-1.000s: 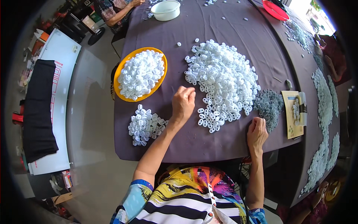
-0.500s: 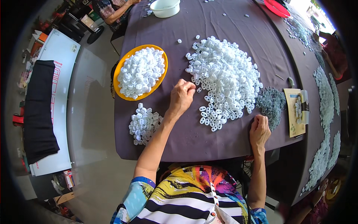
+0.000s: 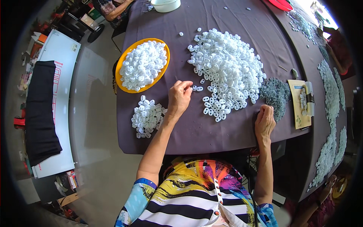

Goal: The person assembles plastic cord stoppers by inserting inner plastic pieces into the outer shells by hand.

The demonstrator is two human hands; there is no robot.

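Observation:
My left hand is closed in a pinch at the left edge of a large heap of small white oval pieces with two holes. A few loose white pieces lie right by its fingertips; what the fingers hold, if anything, is hidden. Near the table's front edge, my right hand is curled closed beside a grey-green tangled pile of small bits. Its contents cannot be made out. Left of my left forearm sits a smaller heap of white pieces.
An orange-yellow oval plate heaped with white pieces stands at the left edge of the dark-clothed table. A tan card with a clear case lies at the right. Farther off are a white bowl, a red basin and other people.
The view has tilted, so the table sits higher. My left hand has drawn back a little to the left, showing loose pieces by its fingertips. My right hand stays beside the grey-green pile.

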